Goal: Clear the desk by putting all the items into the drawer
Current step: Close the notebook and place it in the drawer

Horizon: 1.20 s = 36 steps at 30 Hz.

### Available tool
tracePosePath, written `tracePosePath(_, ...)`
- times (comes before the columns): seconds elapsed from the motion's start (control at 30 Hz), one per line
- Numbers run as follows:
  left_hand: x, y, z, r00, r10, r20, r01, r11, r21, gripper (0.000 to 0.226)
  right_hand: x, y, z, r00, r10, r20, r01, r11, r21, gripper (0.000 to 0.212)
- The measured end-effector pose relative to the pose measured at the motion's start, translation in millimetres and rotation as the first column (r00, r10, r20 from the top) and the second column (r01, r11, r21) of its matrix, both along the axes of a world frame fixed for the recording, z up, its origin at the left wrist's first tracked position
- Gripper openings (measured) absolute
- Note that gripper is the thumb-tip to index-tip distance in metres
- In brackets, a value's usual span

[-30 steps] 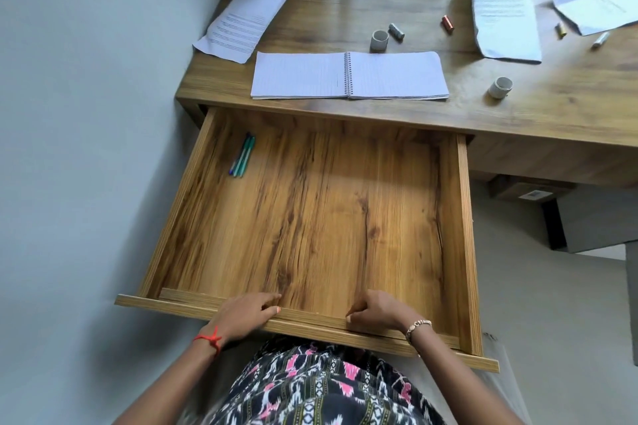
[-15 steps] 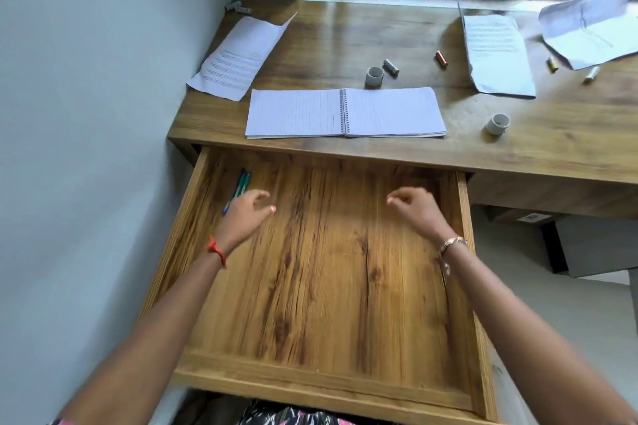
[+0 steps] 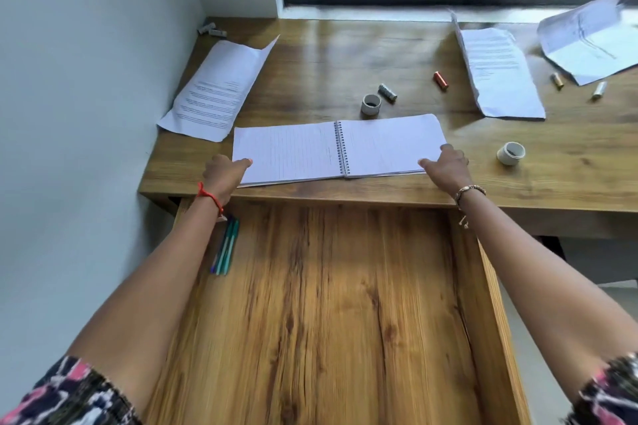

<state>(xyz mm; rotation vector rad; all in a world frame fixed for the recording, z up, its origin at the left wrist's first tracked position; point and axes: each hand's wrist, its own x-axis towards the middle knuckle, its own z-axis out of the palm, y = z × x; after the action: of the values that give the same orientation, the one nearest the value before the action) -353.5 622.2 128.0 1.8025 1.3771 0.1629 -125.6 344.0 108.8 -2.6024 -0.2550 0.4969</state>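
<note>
Taking the open notebook (image 3: pixel 340 148) at the desk's (image 3: pixel 310 59) near edge, our left hand (image 3: pixel 222 173) and right hand (image 3: pixel 447 164) pinching its outer corners, we should lift evenly, keeping it level, and lower it into the drawer (image 3: pixel 328 304) beside the pens (image 3: pixel 226 245).

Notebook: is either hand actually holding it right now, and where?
Both hands are on the open spiral notebook: left hand at its left edge, right hand at its right edge near the front corner. It lies flat on the desk; whether the fingers have closed cannot be told.
</note>
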Motion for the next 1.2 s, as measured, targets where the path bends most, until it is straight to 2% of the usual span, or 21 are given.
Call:
tracePosePath(0.13,10.5,5.0,0.6,0.992,0.093,0.087,-0.079,0.985,-0.153,0.057,6.5,7.7,-2.7,0.997,-0.075,0.008,0.075,0.997,-0.030,0.063)
tracePosePath(0.3,14.0,5.0,3.5,0.968,0.202,0.148,-0.152,0.944,-0.294,0.054,16.8,2.5,-5.1,0.978,-0.206,-0.025,0.207,0.978,0.010,0.061)
tracePosePath(0.4,10.5,9.5,4.2,0.968,0.208,0.139,-0.151,0.928,-0.342,0.049,14.9,-9.3,-5.5,0.963,-0.253,-0.092,0.255,0.967,0.009,0.060)
tracePosePath(0.53,1.9,9.6,2.7,0.965,0.237,0.114,-0.168,0.889,-0.427,0.046,24.7,-27.1,-21.1,0.947,-0.276,-0.164,0.292,0.953,0.082,0.075)
tracePosePath(0.67,3.6,-0.6,0.9,0.963,0.238,0.124,-0.160,0.879,-0.449,0.042,5.3,-33.3,2.8,0.922,-0.303,-0.240,0.355,0.909,0.219,0.047)
tracePosePath(0.8,9.5,-10.8,2.4,0.977,0.197,0.087,-0.147,0.906,-0.398,0.044,-3.2,-44.1,6.0,0.922,-0.298,-0.246,0.365,0.880,0.303,0.051)
tracePosePath(0.87,7.0,-16.6,-1.1,0.980,0.193,0.051,-0.167,0.933,-0.319,0.044,-8.0,-47.3,8.2,0.922,-0.282,-0.266,0.361,0.874,0.324,0.051)
tracePosePath(0.97,-5.2,-25.2,-12.1,0.976,0.216,0.023,-0.207,0.955,-0.210,0.033,-14.9,-53.4,10.4,0.921,-0.237,-0.308,0.344,0.866,0.363,0.044)
tracePosePath(1.07,-16.9,-30.9,-16.6,0.952,0.280,0.124,-0.245,0.939,-0.242,0.019,-21.8,-60.2,12.5,0.905,-0.231,-0.357,0.377,0.825,0.421,0.040)
tracePosePath(1.1,-19.0,-32.4,-16.7,0.940,0.296,0.168,-0.250,0.935,-0.250,0.016,-23.8,-61.3,13.5,0.908,-0.251,-0.336,0.388,0.805,0.448,0.040)
tracePosePath(1.2,-22.9,-39.1,-12.1,0.921,0.315,0.231,-0.254,0.932,-0.258,0.026,-24.8,-56.2,22.9,0.917,-0.338,-0.212,0.397,0.711,0.580,0.044)
